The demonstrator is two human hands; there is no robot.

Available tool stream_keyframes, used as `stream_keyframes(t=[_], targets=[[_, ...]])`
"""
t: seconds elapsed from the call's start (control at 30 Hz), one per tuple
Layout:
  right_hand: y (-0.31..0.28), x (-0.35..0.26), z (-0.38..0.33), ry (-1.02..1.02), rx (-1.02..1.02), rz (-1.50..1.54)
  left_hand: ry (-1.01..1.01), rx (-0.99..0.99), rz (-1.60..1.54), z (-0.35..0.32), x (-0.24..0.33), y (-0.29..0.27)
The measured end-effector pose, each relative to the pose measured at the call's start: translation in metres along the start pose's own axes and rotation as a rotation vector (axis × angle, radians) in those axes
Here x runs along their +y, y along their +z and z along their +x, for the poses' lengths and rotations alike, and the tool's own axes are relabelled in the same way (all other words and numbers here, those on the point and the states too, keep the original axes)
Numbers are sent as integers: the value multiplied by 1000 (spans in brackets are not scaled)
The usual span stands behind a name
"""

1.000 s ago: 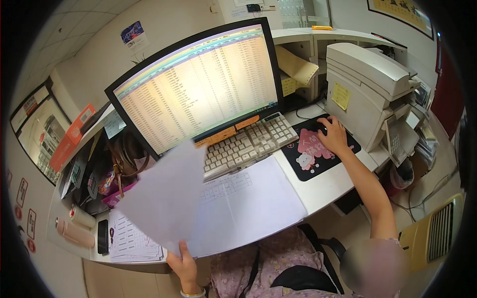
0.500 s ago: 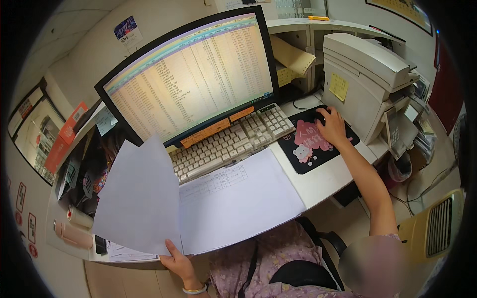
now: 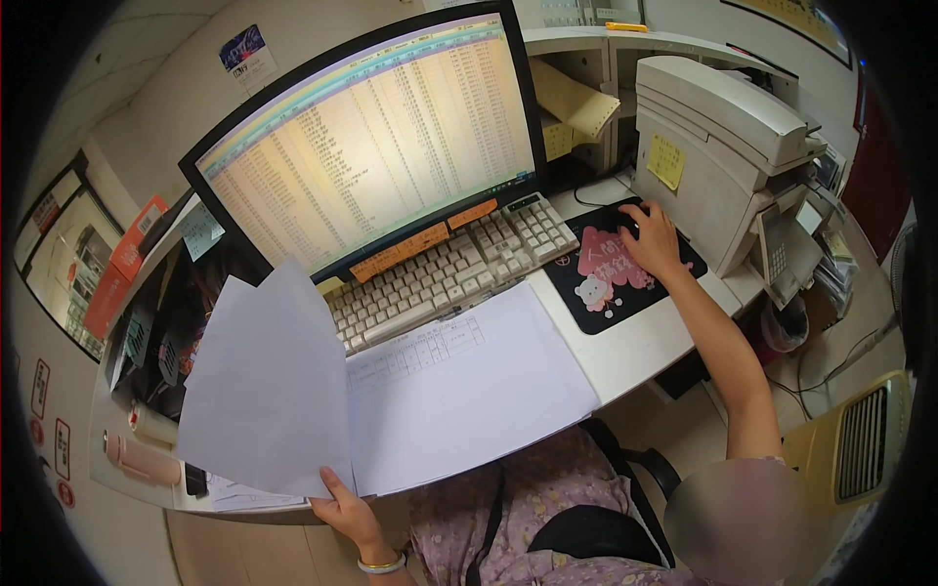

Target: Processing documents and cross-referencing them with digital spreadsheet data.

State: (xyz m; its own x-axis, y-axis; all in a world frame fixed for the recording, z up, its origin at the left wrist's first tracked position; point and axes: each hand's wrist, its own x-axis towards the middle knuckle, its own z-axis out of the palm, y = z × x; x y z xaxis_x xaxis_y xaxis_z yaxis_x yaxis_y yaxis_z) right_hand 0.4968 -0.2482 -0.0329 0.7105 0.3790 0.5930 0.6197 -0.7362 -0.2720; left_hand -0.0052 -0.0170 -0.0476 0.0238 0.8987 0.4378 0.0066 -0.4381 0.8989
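I keep the left hand (image 3: 344,510) pinched on the turned sheets (image 3: 269,391) at the front edge of the table (image 3: 625,363); they have swung leftward, so the printed page (image 3: 474,415) lies more uncovered. The right hand (image 3: 653,239) curves, palm down, over the mouse pad (image 3: 598,317); its closure I cannot tell.

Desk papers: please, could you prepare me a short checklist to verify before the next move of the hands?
1. Left hand grips the turned sheets: ok, at their lower edge.
2. Printed table on the open page uncovered: ok.
3. Right hand over the mouse pad: ok.
4. Mouse buttons free under the fingers: cannot tell, the hand hides them.
5. Loose papers uncovered: not ok, the turned sheets hide part.
6. Monitor lit: ok.
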Motion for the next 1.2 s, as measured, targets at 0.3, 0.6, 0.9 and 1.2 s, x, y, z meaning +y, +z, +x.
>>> stream_keyframes(t=[0.3, 0.6, 0.9, 1.2], targets=[[7, 3, 6, -34, 16, 7, -157, 68, 67, 4, -1, -4], [-10, -58, 41, -422, 83, 171, 52, 40, 63, 2, 3, 0], [15, -92, 27, -339, -6, 481, 57, 48, 90, 0, 0, 5], [14, -89, 25, -210, -125, 677, 70, 11, 143, -4, -9, -1]])
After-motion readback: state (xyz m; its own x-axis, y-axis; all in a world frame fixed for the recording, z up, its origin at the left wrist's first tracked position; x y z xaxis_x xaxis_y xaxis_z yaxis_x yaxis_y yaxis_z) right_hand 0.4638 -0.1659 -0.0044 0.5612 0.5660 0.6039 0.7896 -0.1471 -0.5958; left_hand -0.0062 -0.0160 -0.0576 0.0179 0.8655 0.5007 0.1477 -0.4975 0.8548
